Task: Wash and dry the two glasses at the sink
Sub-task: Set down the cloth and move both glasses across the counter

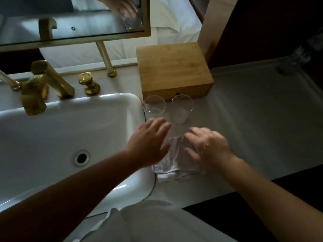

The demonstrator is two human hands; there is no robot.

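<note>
No text is readable in my view. The wooden box (174,70) carries a faint engraved marking on its lid, apparently two short lines, but the characters are too blurred for me to make out. The brass tap handle (85,78) has a cap with raised marks on it; I cannot tell whether they are letters or a symbol. The mirror (75,20) reflects a small round emblem with spokes; it carries no readable lettering. I see no other labels, numbers or signs.
</note>
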